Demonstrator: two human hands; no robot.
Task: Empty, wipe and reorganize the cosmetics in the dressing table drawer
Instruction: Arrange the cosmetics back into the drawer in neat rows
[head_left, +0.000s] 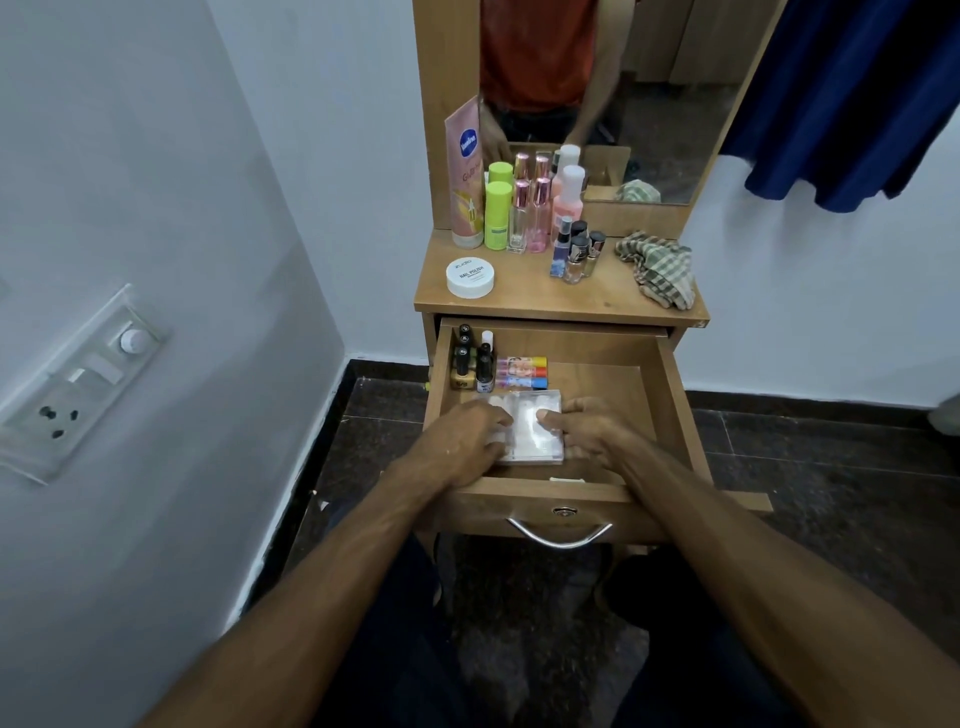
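The wooden drawer (670, 395) of the dressing table stands pulled out. A clear plastic box (530, 426) lies flat at its front left. My left hand (467, 441) grips the box's left side and my right hand (582, 428) grips its right side, thumb on the lid. Behind the box lie three small tubes (522, 372) with yellow, orange and blue caps. Several nail polish bottles (470, 361) stand in the drawer's back left corner. The right half of the drawer floor is bare wood.
On the tabletop (545, 296) stand a pink lotion tube (464, 171), green bottles (497, 215), perfume bottles (530, 218), a white nail polish remover jar (470, 277), small bottles (576, 249) and a checked cloth (660, 267). A mirror (649, 93) rises behind. A wall socket panel (83, 384) is at left.
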